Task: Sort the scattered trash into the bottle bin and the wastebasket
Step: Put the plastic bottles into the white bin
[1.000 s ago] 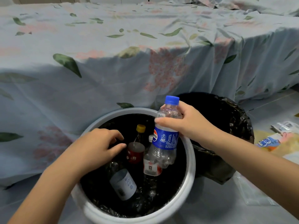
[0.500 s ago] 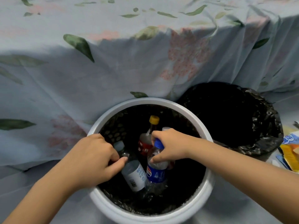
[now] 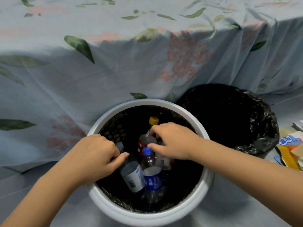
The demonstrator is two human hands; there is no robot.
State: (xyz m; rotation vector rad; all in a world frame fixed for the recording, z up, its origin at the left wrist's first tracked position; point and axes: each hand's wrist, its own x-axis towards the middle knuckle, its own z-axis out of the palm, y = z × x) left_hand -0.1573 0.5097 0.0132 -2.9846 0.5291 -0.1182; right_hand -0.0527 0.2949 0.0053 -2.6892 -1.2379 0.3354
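The white round bottle bin (image 3: 207, 182), lined in black, stands in front of me with several plastic bottles in it. A blue-capped bottle with a blue label (image 3: 152, 177) stands upright inside, beside a grey-labelled bottle (image 3: 133, 176) and a red-labelled bottle with a yellow cap (image 3: 153, 120). My right hand (image 3: 172, 141) hovers over the bin with loosely curled fingers, its thumb just above the blue cap, pinching nothing. My left hand (image 3: 95, 158) hangs loosely curled over the bin's left side, above the grey-labelled bottle's neck. The black-bagged wastebasket (image 3: 262, 145) stands behind to the right.
A bed draped in a pale floral sheet (image 3: 114, 71) fills the space behind both bins. Snack wrappers and plastic packets (image 3: 290, 149) lie on the grey floor at the right edge.
My right hand lowered the blue-labelled bottle from above the rim into the bin and let it go. The left hand stayed over the bin's left side. My view tilted further down.
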